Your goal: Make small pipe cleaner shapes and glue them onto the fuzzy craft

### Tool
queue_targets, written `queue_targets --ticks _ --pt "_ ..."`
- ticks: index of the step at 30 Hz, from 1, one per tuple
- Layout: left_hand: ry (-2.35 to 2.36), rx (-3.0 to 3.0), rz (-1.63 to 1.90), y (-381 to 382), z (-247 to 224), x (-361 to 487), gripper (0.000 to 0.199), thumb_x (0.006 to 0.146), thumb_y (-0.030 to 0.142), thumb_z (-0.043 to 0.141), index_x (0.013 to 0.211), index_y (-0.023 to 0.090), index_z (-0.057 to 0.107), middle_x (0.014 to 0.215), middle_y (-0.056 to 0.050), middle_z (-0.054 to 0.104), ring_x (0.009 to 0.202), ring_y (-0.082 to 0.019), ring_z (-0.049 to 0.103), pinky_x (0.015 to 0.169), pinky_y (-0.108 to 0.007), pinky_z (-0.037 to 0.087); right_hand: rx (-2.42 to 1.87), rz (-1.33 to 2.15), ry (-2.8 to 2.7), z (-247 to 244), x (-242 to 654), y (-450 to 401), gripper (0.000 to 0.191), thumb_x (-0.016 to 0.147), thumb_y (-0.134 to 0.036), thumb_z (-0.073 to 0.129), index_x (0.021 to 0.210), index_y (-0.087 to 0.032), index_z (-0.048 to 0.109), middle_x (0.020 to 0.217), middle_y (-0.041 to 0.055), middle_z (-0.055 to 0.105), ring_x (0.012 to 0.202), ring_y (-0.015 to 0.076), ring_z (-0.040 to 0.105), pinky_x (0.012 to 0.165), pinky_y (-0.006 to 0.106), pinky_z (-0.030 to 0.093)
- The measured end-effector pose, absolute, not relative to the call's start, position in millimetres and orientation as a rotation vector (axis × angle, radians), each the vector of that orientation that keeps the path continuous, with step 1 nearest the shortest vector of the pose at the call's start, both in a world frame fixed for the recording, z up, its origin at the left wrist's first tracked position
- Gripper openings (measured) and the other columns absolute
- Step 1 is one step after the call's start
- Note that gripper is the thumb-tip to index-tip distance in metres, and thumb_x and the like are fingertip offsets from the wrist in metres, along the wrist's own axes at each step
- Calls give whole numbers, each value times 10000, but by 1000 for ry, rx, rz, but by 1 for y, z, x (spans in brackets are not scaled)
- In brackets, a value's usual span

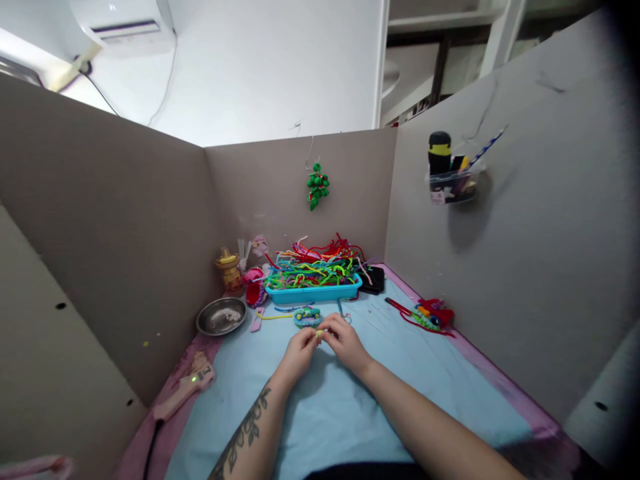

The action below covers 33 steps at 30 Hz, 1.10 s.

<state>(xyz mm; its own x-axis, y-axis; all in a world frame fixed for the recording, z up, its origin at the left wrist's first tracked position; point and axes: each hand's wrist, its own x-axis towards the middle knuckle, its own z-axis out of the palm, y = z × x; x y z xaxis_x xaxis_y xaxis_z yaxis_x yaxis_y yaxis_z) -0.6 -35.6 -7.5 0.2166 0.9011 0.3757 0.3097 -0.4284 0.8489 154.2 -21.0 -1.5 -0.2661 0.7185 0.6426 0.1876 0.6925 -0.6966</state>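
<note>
My left hand [301, 348] and my right hand [344, 339] meet over the blue cloth, fingers pinched together. Between their fingertips is a small pale yellow piece [319, 333], which looks like curled pipe cleaner; the fingers cover part of it. Just beyond lies a teal-green fuzzy piece [307, 317] with small yellow bits on it. A yellow pipe cleaner [274, 317] and a blue one [290, 309] lie to its left, near a pink clip-like tool [257, 320]. Scissors [345, 316] are partly hidden behind my right hand.
A blue tray [315, 293] heaped with coloured pipe cleaners stands at the back. To the left are a metal bowl [220, 327] with white bits and a pink glue gun [185, 392]. Red and green fuzzy pieces [433, 315] lie at right. Grey panels [300, 220] enclose the table.
</note>
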Motion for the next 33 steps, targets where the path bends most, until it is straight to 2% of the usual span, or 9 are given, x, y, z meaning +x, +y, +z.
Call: queue_targets --ticks 7,13,19,23,25,27,28,31,33 --pt "1110 1886 1190 -37 -7 1 340 826 435 471 684 144 575 664 -16 548 660 -148 489 628 -249 395 -740 509 -1797 -3 151 -22 99 825 -207 512 792 -202 605 812 42 523 802 188 517 735 309 418" --pt "1133 1924 1207 -34 -12 0 227 819 316 489 774 146 633 735 -44 613 714 -164 535 677 -267 430 -780 432 -1798 -7 149 -21 82 802 -163 503 802 -203 575 821 48 518 812 194 507 739 318 412" --pt "1220 1911 1275 -35 -15 1 171 806 241 480 895 163 603 754 -21 612 666 -140 535 631 -244 426 -857 535 -1681 -6 149 -18 68 773 -258 572 734 -207 594 763 29 525 682 162 479 627 278 409" --pt "1400 1914 1339 -32 -18 -3 137 792 240 484 773 168 600 678 -2 593 629 -137 522 614 -241 402 -922 689 -1526 -11 161 1 224 731 -386 610 847 -197 643 836 48 595 686 170 510 623 277 423" --pt "1508 1881 1346 -31 -19 -6 140 780 242 491 715 168 591 622 9 570 596 -136 508 587 -240 385 -1072 715 -1330 -14 176 17 349 800 -447 487 937 -162 634 830 69 622 670 180 533 610 281 432" --pt "1559 1846 1342 -30 -18 -8 145 773 246 495 696 166 587 597 15 558 575 -134 500 568 -238 375 -1369 570 -1328 -16 195 33 406 855 -405 362 966 -123 632 845 95 638 707 193 559 639 284 438" --pt "1564 1835 1341 -30 -17 -9 148 773 250 495 693 165 587 590 17 556 567 -132 498 563 -238 373 -1529 449 -1460 -17 203 39 388 858 -351 342 946 -123 642 876 98 644 767 196 571 686 281 438" --pt "1552 1818 1346 -30 -16 -9 143 766 250 503 701 164 596 588 17 564 563 -131 502 562 -238 376 -1638 406 -1652 -20 214 47 239 767 -262 477 763 -150 689 807 76 657 800 208 581 730 276 422" --pt "1536 1818 1345 -30 -16 -9 143 764 252 506 706 163 601 594 15 570 569 -131 506 565 -238 380 -1681 392 -1730 -24 209 46 185 727 -244 535 732 -168 703 820 74 651 820 213 576 752 280 410"
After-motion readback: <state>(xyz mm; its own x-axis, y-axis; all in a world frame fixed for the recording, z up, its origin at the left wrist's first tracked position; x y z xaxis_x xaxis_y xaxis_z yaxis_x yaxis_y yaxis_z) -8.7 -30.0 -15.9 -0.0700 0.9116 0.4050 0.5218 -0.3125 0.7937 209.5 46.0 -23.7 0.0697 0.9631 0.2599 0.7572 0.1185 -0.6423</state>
